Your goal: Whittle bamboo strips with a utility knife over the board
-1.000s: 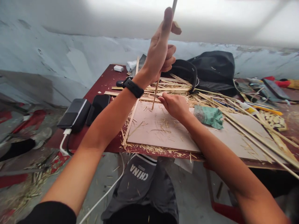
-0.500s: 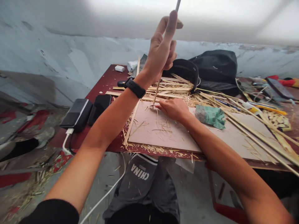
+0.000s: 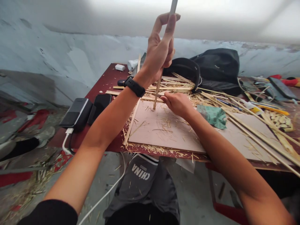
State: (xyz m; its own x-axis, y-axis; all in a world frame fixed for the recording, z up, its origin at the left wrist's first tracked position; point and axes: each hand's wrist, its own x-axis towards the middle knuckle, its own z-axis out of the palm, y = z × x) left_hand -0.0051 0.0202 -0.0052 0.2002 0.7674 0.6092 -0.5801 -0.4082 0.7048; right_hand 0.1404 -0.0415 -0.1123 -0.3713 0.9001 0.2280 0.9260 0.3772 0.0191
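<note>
My left hand (image 3: 160,47), with a black watch (image 3: 134,87) on its wrist, is closed around a long thin bamboo strip (image 3: 157,90). The strip stands nearly upright, slightly tilted, its lower end on a pale board (image 3: 168,139) and its upper end out of view. Low down beside it, my right hand (image 3: 179,104) is closed on a thin blade-like tool (image 3: 158,95) that crosses the strip. Most of that tool is hidden by the fingers, so its exact kind is unclear. Fine shavings (image 3: 161,123) lie on the board below.
Bamboo strips (image 3: 260,136) and shavings cover the table's back and right. A green crumpled packet (image 3: 212,116) lies right of my right hand. A power bank (image 3: 76,114) with a white cable and a black phone (image 3: 100,107) are at left; a black bag (image 3: 215,70) stands behind.
My right hand and the blade-like tool have moved up the strip from near the board. My left hand has shifted slightly left, and the strip stands a little more upright.
</note>
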